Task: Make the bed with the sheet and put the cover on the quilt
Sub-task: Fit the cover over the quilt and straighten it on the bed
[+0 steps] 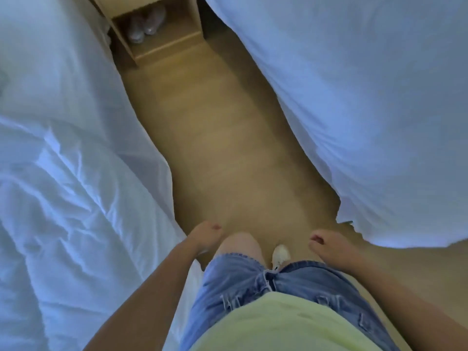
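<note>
White rumpled bedding (63, 173) covers the bed on my left, its edge hanging down to the floor. A smoother white sheet (367, 110) drapes over the bed on my right. I stand in the aisle between them, looking down. My left hand (206, 236) hangs beside my left thigh, close to the left bed's edge, fingers loosely curled and holding nothing. My right hand (326, 245) hangs at my right side, fingers curled inward, also with nothing in it. Neither hand touches any fabric.
A wooden floor (228, 148) runs between the two beds. At its far end stands a wooden nightstand (157, 44) with an open shelf holding a pair of white slippers (145, 25). My white shoe (281, 253) shows below my denim shorts.
</note>
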A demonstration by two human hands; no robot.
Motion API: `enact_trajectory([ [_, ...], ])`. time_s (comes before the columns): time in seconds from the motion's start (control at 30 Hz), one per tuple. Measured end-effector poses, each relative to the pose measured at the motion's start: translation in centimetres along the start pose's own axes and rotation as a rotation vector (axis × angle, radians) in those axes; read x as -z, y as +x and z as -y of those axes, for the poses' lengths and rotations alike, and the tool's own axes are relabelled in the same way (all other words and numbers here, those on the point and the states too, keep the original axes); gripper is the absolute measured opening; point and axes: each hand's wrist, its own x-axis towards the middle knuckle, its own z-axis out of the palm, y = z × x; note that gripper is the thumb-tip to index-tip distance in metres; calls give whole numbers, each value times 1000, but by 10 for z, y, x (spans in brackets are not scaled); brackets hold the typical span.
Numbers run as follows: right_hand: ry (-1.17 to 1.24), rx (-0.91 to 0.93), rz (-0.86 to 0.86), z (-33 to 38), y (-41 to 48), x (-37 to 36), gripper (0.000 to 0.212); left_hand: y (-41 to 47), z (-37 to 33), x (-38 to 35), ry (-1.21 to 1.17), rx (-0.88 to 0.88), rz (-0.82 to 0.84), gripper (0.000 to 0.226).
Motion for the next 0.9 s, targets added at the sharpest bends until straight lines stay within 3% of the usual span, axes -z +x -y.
enact_trajectory([
  [0.17,-224,194,173,96,106,79,11,45,-12,77,-410,118,-254,22],
  [0.47,-345,290,201,310,283,179,12,147,-7,247,-424,268,-122,24],
  [0.7,-357,315,264,465,395,238,14,226,-31,406,-590,316,-183,24],
  [0.9,-512,426,317,635,520,306,18,292,-44,550,-761,427,-271,19],
])
